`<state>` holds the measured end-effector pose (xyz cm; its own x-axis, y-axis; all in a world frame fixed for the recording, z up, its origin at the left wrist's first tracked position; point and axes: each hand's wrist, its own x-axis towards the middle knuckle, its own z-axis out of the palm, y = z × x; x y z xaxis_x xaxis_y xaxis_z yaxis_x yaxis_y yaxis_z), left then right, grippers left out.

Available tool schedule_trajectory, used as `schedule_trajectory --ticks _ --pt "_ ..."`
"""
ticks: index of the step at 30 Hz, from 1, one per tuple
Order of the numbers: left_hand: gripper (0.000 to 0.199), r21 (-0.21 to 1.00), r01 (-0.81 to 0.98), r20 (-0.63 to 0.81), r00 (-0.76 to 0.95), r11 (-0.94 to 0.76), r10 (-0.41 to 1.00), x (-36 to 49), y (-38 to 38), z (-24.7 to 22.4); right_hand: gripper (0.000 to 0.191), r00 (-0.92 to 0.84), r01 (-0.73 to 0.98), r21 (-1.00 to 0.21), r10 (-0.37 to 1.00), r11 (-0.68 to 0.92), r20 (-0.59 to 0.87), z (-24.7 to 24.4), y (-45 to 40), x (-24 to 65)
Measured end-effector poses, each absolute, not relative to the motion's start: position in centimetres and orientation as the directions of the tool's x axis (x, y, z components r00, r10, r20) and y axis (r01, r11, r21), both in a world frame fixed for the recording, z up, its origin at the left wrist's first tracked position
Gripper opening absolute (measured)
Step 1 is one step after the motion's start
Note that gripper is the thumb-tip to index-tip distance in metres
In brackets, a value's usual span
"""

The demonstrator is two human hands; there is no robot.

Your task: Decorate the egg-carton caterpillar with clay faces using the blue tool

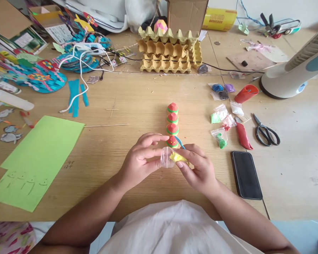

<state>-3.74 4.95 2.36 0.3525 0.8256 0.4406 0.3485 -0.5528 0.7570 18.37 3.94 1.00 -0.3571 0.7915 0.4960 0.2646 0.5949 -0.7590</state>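
A small clear bag (167, 157) with yellow clay (179, 158) in it is held between both hands near the table's front edge. My left hand (145, 155) pinches the bag's open end between thumb and fingers. At the other end, my right hand (197, 165) grips the yellow clay part, and a small blue tool (179, 141) sticks up from its fingers. Just beyond the bag a column of red domed pieces with green bands (172, 128) runs away from me. The nearest red piece (171, 141) has small yellow marks and is close to my left fingertips.
Black scissors (266, 131), a red cutter (243, 134), a phone (246, 175) and small clay bags (219, 113) lie to the right. Green paper (42, 151) and a thin stick (106, 125) are at left. Egg cartons (166, 51) stand behind, with a white lamp-like device (286, 79) back right.
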Motion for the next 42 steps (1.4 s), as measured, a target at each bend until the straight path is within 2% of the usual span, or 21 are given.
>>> schedule_trajectory --ticks 5,8,13,15,19,23,28,32,34,38,42 --pt "0.025 0.725 0.367 0.479 0.340 -0.583 0.809 -3.6 4.9 2.3 0.045 -0.410 0.424 -0.616 0.748 0.663 0.522 0.8 3.7 18.5" --pt "0.022 0.669 0.407 0.524 0.335 -0.622 0.783 -3.4 4.8 2.3 0.044 -0.427 0.463 -0.566 0.732 0.682 0.531 0.7 3.5 18.4" --pt "0.022 0.553 0.479 0.603 0.334 -0.682 0.724 -3.2 4.7 2.4 0.043 -0.404 0.429 -0.591 0.731 0.683 0.550 0.6 3.5 18.2" --pt "0.020 0.543 0.474 0.622 0.327 -0.693 0.711 -3.1 4.7 2.5 0.042 -0.366 0.375 -0.658 0.757 0.653 0.541 0.7 3.6 18.1" --pt "0.019 0.563 0.451 0.632 0.304 -0.693 0.712 -3.1 4.7 2.6 0.031 -0.328 0.146 -0.893 0.873 0.425 0.362 1.5 3.8 17.9" --pt "0.022 0.473 0.494 0.662 0.347 -0.729 0.665 -2.9 4.6 2.6 0.019 -0.318 0.025 -0.982 0.932 0.190 0.172 1.5 3.7 17.6" --pt "0.023 0.347 0.588 0.677 0.382 -0.731 0.629 -2.6 4.3 2.1 0.005 -0.259 -0.007 -0.994 0.960 0.107 0.105 0.9 3.3 17.2" --pt "0.026 0.307 0.612 0.681 0.394 -0.729 0.618 -2.4 4.2 1.9 0.002 -0.232 -0.054 -0.997 0.971 0.054 0.065 0.8 3.2 17.2" --pt "0.026 0.331 0.599 0.677 0.388 -0.729 0.626 -2.5 4.2 2.0 0.004 -0.259 -0.091 -0.996 0.966 0.000 0.024 0.8 3.3 17.3" --pt "0.027 0.410 0.562 0.666 0.353 -0.719 0.657 -2.8 4.5 2.2 0.017 -0.376 -0.296 -0.934 0.923 -0.197 -0.076 0.5 3.6 17.6" --pt "0.027 0.484 0.518 0.649 0.328 -0.705 0.686 -3.1 4.7 2.0 0.015 -0.378 -0.380 -0.868 0.910 -0.320 -0.170 0.1 3.7 17.6"
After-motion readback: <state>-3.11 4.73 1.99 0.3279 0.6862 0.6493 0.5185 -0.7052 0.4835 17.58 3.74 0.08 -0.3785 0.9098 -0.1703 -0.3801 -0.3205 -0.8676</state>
